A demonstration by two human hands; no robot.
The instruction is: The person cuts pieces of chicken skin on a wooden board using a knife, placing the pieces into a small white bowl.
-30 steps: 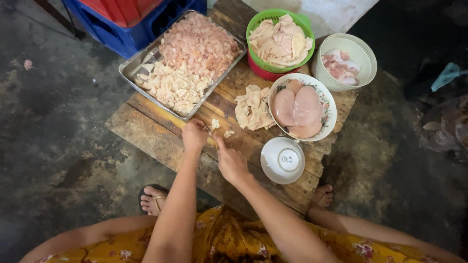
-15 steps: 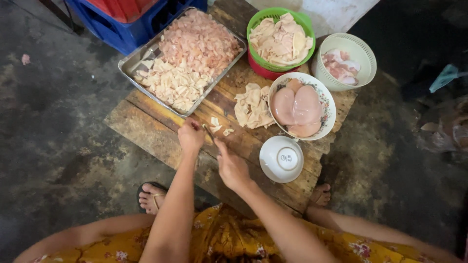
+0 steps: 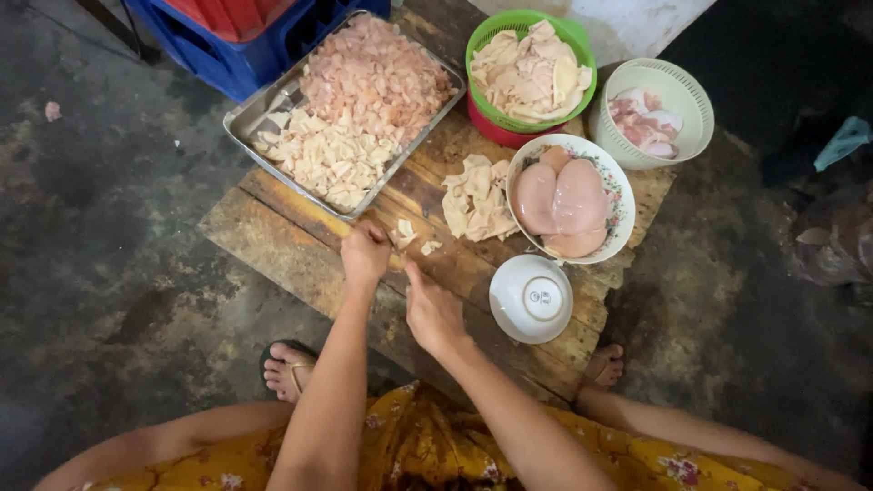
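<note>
Nearest the camera, yellow flowered cloth covers the knees, and two bare forearms reach out over a rough, weathered wooden board (image 3: 300,245) laid on a stained, dark concrete floor (image 3: 118,273). The right hand (image 3: 433,312) rests low on the planks, fingers curled inward; whether it grips anything cannot be told. The left hand (image 3: 366,254) is closed into a loose fist near the board's middle, touching or just beside a few small pale meat scraps (image 3: 406,235); what it has hold of is hidden.

Just right of the hands an upturned white ceramic bowl (image 3: 531,298) sits foot-ring up. Beyond it a patterned round plate (image 3: 618,195) holds smooth, glossy pink chicken breasts, with a heap of thin pale slices (image 3: 475,195) beside it on the wood.

Farther off, a rectangular metal tray (image 3: 244,118) lies with its long axis running diagonally, near-left to far-right, filled with diced pink meat and whitish pieces. A green plastic basket (image 3: 573,36) and a cream colander (image 3: 691,100) stand at the far edge, before a blue crate (image 3: 218,64).
</note>
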